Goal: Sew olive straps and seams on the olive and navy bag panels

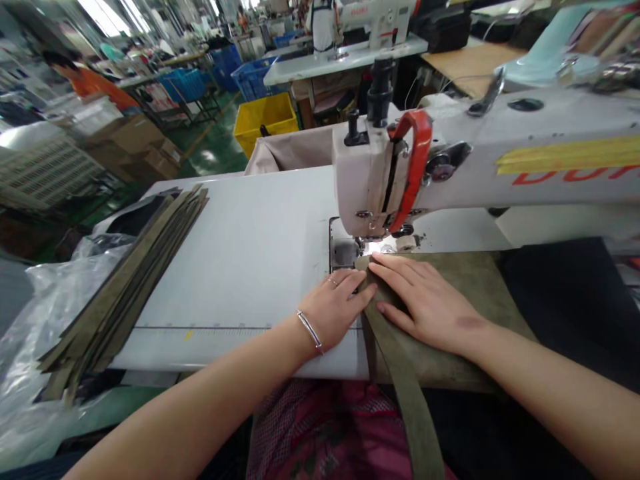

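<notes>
A white sewing machine [367, 180] with a red lever stands over the white table. Under its needle area lies the edge of an olive fabric panel [460, 277], with a long olive strip [407, 390] along its left edge that hangs down toward my lap. My left hand [335, 307], wearing a ring and a bracelet, has its fingertips on the strip's upper end just in front of the presser foot; its fingers are bent and close together. Flat on the panel, my right hand [425, 300] has its fingers spread, the fingertips touching the strip's edge beside my left fingers.
A bundle of olive strips [135, 280] lies on the table's left side, beside clear plastic [65, 293]. Dark fabric [570, 300] is at the right. Beyond are a yellow bin [267, 120], cardboard boxes [135, 143] and a person in orange [95, 87].
</notes>
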`<state>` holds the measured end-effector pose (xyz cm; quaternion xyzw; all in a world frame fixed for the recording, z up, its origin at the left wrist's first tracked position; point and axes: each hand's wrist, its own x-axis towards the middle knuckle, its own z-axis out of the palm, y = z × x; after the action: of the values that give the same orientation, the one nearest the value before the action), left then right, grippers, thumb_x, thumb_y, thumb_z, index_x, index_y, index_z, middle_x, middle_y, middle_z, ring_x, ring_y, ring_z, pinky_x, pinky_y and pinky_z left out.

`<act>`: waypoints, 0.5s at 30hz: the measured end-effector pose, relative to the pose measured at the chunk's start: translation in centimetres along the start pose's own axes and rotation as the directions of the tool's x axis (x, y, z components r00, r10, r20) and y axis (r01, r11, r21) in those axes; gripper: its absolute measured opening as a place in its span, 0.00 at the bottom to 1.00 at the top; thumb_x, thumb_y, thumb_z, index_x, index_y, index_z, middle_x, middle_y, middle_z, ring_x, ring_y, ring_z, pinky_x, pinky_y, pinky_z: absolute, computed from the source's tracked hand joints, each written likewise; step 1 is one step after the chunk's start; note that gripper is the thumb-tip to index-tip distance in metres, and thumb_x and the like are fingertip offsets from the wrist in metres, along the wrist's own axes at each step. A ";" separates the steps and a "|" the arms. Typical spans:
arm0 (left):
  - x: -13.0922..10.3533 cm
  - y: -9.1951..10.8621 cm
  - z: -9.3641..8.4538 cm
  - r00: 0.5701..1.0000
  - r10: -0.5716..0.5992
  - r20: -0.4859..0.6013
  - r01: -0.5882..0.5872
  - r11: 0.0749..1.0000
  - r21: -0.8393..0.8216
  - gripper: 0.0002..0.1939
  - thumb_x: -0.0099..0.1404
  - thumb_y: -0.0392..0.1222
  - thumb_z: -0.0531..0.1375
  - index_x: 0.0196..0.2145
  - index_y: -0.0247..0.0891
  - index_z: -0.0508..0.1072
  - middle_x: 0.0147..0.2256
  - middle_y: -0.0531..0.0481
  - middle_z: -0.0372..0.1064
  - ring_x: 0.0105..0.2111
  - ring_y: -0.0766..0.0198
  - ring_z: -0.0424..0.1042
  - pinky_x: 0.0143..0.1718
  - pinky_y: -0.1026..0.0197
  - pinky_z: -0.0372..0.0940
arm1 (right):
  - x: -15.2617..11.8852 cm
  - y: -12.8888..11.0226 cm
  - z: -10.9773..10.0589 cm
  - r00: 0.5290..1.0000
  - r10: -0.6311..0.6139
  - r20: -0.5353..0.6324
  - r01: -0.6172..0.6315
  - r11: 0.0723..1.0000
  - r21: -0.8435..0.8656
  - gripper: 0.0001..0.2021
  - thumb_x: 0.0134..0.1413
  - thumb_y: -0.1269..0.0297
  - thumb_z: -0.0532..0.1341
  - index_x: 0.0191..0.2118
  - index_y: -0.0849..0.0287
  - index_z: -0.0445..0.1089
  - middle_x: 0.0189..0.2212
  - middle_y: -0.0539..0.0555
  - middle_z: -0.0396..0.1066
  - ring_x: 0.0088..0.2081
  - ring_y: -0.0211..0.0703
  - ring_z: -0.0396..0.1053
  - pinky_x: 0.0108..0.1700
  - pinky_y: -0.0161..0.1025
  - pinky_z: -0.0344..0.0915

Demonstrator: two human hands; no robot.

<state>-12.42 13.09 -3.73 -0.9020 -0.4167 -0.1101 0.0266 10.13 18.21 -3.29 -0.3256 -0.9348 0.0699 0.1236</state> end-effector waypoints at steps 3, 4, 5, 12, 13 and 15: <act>-0.2 -0.1 0.0 0.999 -0.040 -0.006 0.040 0.999 -0.003 0.21 0.70 0.36 0.53 0.59 0.33 0.64 0.57 0.36 0.60 0.57 0.50 0.60 0.58 0.48 0.63 | 0.1 0.0 0.2 1.000 -0.015 0.017 0.015 1.000 -0.021 0.28 0.65 0.52 0.52 0.66 0.58 0.53 0.68 0.55 0.48 0.66 0.50 0.48 0.62 0.53 0.55; -0.2 -0.1 -0.1 0.999 -0.046 -0.001 0.046 0.999 -0.003 0.22 0.69 0.36 0.53 0.60 0.33 0.63 0.58 0.36 0.60 0.57 0.50 0.60 0.59 0.48 0.63 | 0.1 0.0 0.2 1.000 -0.016 0.022 0.017 1.000 -0.023 0.28 0.65 0.52 0.52 0.66 0.58 0.53 0.68 0.55 0.48 0.66 0.50 0.47 0.62 0.53 0.56; -0.3 -0.1 -0.1 0.999 -0.048 0.005 0.048 0.999 -0.003 0.22 0.69 0.36 0.53 0.60 0.32 0.63 0.58 0.36 0.59 0.58 0.50 0.60 0.59 0.48 0.63 | 0.0 0.0 0.2 1.000 -0.014 0.024 0.014 1.000 -0.025 0.28 0.65 0.51 0.52 0.66 0.58 0.53 0.68 0.55 0.48 0.66 0.50 0.47 0.62 0.53 0.56; -0.2 -0.1 -0.2 0.998 -0.059 0.014 0.060 0.998 -0.009 0.22 0.69 0.36 0.53 0.60 0.31 0.63 0.58 0.36 0.59 0.58 0.49 0.60 0.60 0.48 0.62 | 0.2 -0.1 0.1 0.999 -0.015 0.035 0.017 0.999 -0.038 0.28 0.65 0.51 0.52 0.66 0.59 0.53 0.68 0.55 0.48 0.66 0.50 0.48 0.61 0.53 0.56; -0.2 -0.1 -0.2 0.998 -0.060 0.009 0.060 0.998 -0.010 0.22 0.69 0.36 0.53 0.60 0.32 0.63 0.58 0.36 0.59 0.58 0.49 0.60 0.60 0.48 0.62 | 0.2 -0.1 0.1 0.999 -0.015 0.035 0.016 0.999 -0.041 0.28 0.65 0.52 0.51 0.66 0.59 0.53 0.68 0.55 0.48 0.66 0.50 0.48 0.61 0.53 0.56; -0.2 -0.1 -0.2 0.998 -0.064 0.004 0.064 0.998 -0.008 0.22 0.69 0.36 0.53 0.60 0.32 0.63 0.58 0.36 0.59 0.58 0.49 0.60 0.59 0.48 0.63 | 0.2 -0.1 0.1 0.999 -0.015 0.032 0.016 0.999 -0.047 0.28 0.65 0.52 0.51 0.66 0.59 0.53 0.68 0.55 0.48 0.66 0.49 0.48 0.61 0.53 0.56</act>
<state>-12.67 12.96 -3.61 -0.8885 -0.4449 -0.1109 0.0189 9.90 18.28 -3.31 -0.3199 -0.9406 0.0519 0.1014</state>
